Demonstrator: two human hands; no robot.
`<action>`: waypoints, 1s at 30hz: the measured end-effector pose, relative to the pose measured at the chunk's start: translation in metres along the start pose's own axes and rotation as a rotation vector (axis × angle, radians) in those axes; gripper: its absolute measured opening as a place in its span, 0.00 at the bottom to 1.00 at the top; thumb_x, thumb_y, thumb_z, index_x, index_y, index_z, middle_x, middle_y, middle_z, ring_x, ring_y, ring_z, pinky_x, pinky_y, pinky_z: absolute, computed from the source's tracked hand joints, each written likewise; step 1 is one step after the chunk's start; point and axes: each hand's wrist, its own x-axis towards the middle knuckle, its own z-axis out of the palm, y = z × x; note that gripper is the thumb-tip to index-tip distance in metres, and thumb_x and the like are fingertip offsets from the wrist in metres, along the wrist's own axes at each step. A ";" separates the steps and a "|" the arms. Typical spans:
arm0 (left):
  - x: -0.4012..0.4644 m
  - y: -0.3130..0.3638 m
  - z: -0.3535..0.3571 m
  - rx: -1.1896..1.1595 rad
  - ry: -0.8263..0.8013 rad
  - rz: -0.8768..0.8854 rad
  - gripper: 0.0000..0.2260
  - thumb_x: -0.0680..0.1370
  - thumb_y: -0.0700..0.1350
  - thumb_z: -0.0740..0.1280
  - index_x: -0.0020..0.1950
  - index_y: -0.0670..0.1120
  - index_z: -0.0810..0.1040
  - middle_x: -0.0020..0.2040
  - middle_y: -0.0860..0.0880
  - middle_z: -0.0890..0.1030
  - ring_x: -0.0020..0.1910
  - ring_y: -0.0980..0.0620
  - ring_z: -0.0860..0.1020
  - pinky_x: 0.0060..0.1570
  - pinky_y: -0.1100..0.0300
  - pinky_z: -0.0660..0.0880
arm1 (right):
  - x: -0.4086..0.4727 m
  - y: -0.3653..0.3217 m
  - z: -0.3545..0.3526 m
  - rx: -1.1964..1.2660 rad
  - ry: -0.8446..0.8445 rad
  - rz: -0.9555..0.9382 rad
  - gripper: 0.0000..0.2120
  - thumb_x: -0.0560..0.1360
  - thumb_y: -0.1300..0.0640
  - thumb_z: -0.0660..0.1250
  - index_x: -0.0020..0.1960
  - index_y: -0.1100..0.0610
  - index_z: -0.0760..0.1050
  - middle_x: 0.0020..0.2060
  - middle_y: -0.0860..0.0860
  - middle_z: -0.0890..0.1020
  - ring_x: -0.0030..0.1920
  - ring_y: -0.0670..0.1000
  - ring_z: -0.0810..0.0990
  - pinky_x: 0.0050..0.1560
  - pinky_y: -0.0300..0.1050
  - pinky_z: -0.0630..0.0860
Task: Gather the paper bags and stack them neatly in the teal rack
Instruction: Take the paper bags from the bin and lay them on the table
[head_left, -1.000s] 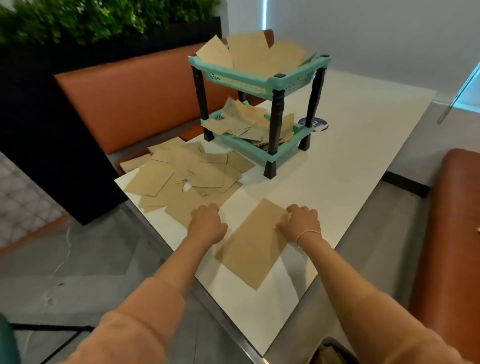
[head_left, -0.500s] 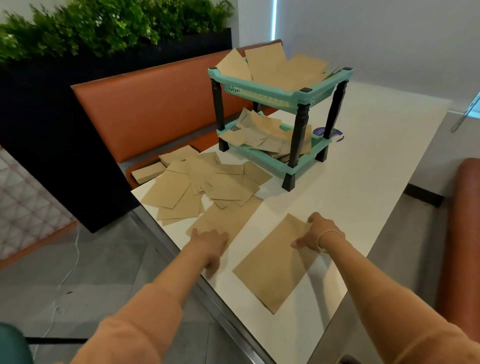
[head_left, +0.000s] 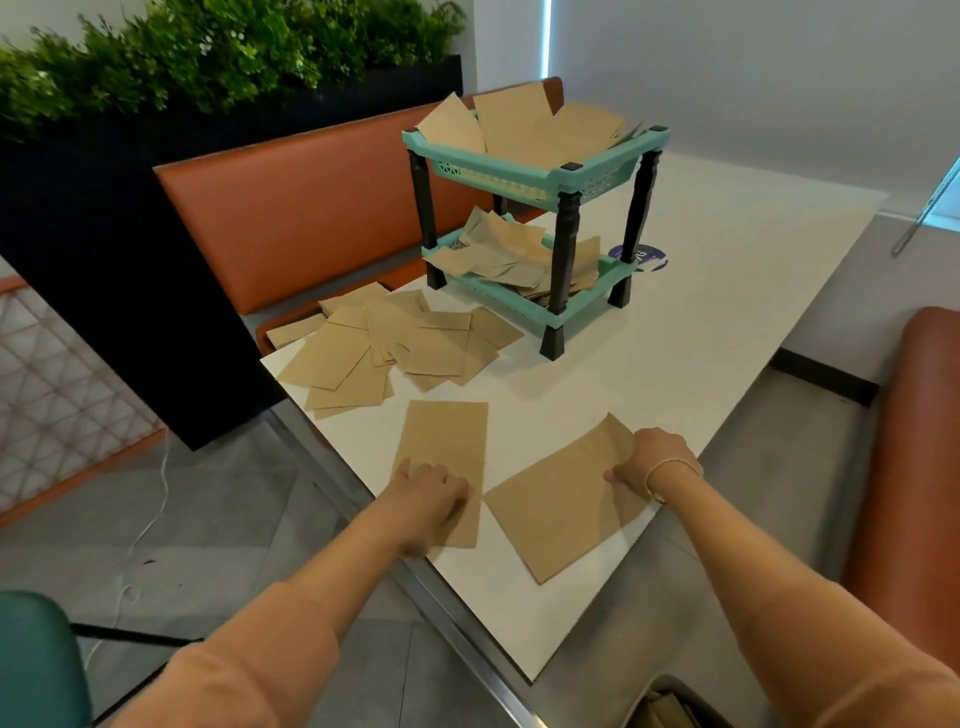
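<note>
The white surface (head_left: 701, 322) carries the teal rack (head_left: 540, 208) at its far side, both of its 2 tiers heaped with loose paper bags, and a scattered pile of bags (head_left: 395, 348) lies just beside it by the orange bench. Nearer, the left hand (head_left: 434, 499) presses flat on 1 bag (head_left: 447, 447), grip relaxed. The right hand (head_left: 652, 462) pinches the upper edge of another bag (head_left: 561, 512).
</note>
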 end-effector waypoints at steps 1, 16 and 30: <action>-0.004 0.001 0.001 -0.036 0.008 0.006 0.26 0.71 0.34 0.66 0.66 0.49 0.65 0.60 0.47 0.67 0.61 0.46 0.66 0.65 0.53 0.62 | -0.002 0.007 0.001 -0.001 -0.003 -0.009 0.23 0.70 0.46 0.71 0.59 0.58 0.72 0.53 0.54 0.78 0.50 0.55 0.76 0.43 0.43 0.71; -0.009 0.122 -0.064 -0.405 0.336 -0.054 0.18 0.74 0.36 0.58 0.60 0.52 0.75 0.50 0.50 0.78 0.53 0.46 0.75 0.40 0.60 0.66 | -0.042 0.177 0.027 0.589 0.486 0.352 0.12 0.74 0.64 0.59 0.54 0.62 0.77 0.53 0.64 0.79 0.55 0.66 0.75 0.53 0.50 0.71; 0.020 0.250 -0.037 -0.896 0.387 0.092 0.13 0.76 0.39 0.61 0.60 0.47 0.76 0.49 0.48 0.80 0.46 0.50 0.76 0.40 0.63 0.68 | -0.089 0.248 0.192 0.263 -0.051 0.353 0.22 0.76 0.63 0.55 0.68 0.49 0.69 0.61 0.58 0.76 0.60 0.59 0.76 0.55 0.47 0.73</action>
